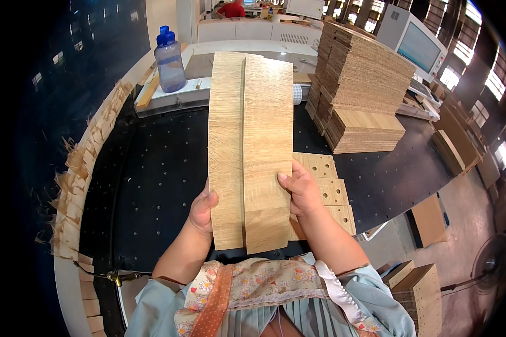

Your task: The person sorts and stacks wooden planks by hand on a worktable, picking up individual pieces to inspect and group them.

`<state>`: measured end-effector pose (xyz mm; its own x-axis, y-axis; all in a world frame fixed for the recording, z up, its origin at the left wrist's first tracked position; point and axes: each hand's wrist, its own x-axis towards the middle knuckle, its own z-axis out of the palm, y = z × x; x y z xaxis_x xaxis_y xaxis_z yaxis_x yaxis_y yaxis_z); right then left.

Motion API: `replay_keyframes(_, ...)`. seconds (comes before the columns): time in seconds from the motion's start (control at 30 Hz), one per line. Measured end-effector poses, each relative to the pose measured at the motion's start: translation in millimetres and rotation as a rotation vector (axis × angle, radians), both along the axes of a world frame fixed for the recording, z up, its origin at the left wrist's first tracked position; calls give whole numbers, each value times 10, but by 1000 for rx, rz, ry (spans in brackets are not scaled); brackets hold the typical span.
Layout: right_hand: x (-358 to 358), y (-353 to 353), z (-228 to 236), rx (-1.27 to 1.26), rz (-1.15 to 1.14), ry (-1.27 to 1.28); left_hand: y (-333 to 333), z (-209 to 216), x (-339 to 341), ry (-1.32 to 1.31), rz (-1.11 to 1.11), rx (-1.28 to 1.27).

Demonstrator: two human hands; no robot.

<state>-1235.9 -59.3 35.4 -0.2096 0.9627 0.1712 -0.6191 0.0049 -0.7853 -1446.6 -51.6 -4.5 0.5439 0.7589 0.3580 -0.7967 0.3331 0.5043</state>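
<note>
Two long wood-grain boards are held up in front of me, the right board (267, 135) overlapping the edge of the left board (226, 140). My left hand (203, 210) grips the outer edge of the left one, thumb on its face. On the opposite side my right hand (301, 188) clasps the right board's edge, its thumb pressed on the front. The fingers of both hands are mostly hidden behind the wood. Beneath my right forearm lie several boards with drilled holes (333, 192) on the black table.
The black table (157, 168) is dotted with small studs. A tall stack of cut boards (360, 78) stands at the back right, near a monitor (416, 45). A blue-capped water bottle (170, 62) is at the back left. More drilled boards (419, 297) stand low at the right, near a fan (492, 264).
</note>
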Motion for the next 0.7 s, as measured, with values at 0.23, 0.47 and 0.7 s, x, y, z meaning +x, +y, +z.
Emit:
replay_keyframes(0.23,6,-39,-29,23,-26,11,-49,37,12,33,9,28)
replay_keyframes(0.47,-6,-15,-69,46,-24,65,-65,24,90,83,45,76)
replay_keyframes(0.7,-113,-27,-82,57,-14,57,-109,-35,183,154,59,100)
